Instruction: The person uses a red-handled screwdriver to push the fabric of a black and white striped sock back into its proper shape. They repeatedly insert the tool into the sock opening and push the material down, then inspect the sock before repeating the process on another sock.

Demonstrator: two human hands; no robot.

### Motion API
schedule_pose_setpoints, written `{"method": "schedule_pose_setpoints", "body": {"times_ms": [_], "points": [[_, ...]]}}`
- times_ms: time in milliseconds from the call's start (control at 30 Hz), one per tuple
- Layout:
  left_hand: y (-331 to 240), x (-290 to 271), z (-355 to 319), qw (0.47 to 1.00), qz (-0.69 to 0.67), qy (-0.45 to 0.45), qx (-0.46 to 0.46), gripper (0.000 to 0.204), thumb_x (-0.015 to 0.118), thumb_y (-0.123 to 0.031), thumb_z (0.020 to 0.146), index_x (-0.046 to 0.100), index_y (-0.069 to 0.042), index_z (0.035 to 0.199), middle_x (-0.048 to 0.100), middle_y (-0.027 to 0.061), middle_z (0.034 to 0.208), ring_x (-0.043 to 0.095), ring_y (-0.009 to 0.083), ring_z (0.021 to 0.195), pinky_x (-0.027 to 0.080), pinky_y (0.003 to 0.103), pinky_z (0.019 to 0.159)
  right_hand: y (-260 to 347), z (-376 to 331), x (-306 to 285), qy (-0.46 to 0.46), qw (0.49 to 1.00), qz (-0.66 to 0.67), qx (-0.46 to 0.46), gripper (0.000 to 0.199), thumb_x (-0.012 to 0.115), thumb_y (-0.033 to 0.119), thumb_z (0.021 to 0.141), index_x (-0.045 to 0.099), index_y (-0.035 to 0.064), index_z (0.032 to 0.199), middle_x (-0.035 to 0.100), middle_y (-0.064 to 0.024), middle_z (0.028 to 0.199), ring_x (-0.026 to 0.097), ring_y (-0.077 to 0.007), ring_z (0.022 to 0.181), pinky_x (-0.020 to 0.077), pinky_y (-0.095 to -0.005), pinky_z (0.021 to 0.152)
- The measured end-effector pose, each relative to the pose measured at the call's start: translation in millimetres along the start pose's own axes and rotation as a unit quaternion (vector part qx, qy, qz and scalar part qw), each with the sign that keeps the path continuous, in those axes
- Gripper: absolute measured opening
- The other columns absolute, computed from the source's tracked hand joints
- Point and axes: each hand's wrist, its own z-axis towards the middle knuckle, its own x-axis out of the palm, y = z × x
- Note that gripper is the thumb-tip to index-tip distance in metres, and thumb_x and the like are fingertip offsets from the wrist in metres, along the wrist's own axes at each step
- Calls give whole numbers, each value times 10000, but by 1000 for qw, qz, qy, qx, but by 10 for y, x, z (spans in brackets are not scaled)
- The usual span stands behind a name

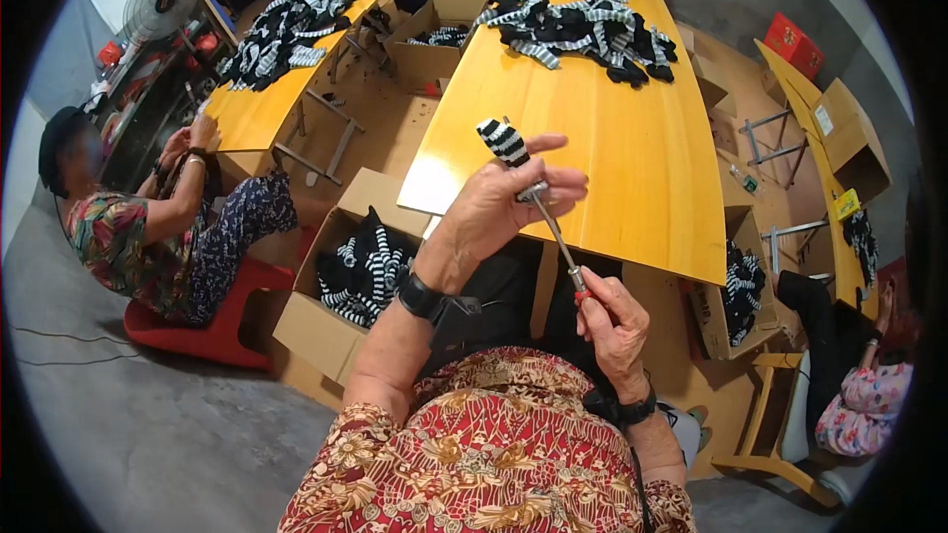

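Note:
My right hand [614,328] grips the red handle of a thin metal rod tool [559,239], which slants up and left into my left hand [504,199]. A black-and-white striped knitted piece [503,141] stands up above my left thumb, with the rod's thin tip beside it. My left thumb and palm close on the knit around the rod, while some fingers of that hand stretch out to the right. The lower part of the knitted piece is mostly hidden by the hand. Both hands are held above the near edge of the yellow table [583,128].
Striped knitted pieces [583,25] are heaped on the table's far end. Cardboard boxes of them stand left [341,360] and right [760,331] of me. One person sits at another yellow table [247,118] on the left; others sit far off and at right.

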Motion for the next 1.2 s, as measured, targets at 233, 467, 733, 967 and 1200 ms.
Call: {"method": "schedule_pose_setpoints", "body": {"times_ms": [233,467,733,967,1200], "points": [[75,268,-29,995,92,29,-35,444,623,-294,926,514,-4,1244,700,137,962,670,197,930,509,346,898,-19,124,-4,-7,997,69,25,317,526,-46,905,619,5,1203,584,-44,848,531,-77,583,393,-196,478],[228,306,-193,990,121,66,-38,442,572,-291,959,492,8,1274,696,127,979,672,205,931,510,333,882,98,188,55,4,990,112,83,293,570,-1,900,617,0,1189,617,-66,931,541,-81,601,406,-196,485],[-73,368,-114,978,3,-51,204,483,419,-375,1015,336,-80,1389,603,132,1127,640,205,947,516,340,825,145,206,23,23,997,75,26,316,552,-30,900,621,16,1205,585,-42,868,546,-76,609,405,-192,485],[-54,276,15,972,-88,-45,211,492,274,-415,1044,417,-34,1321,644,78,869,355,65,465,308,202,463,131,169,124,17,995,92,19,311,539,-10,924,601,9,1227,584,-45,864,543,-75,605,402,-193,483],[-52,316,177,945,-123,-143,268,416,306,-342,1050,462,-72,1325,662,65,993,336,52,473,268,187,437,147,162,371,-18,992,126,22,309,519,-3,942,580,-9,1245,572,-54,899,541,-81,624,426,-202,504]]}}
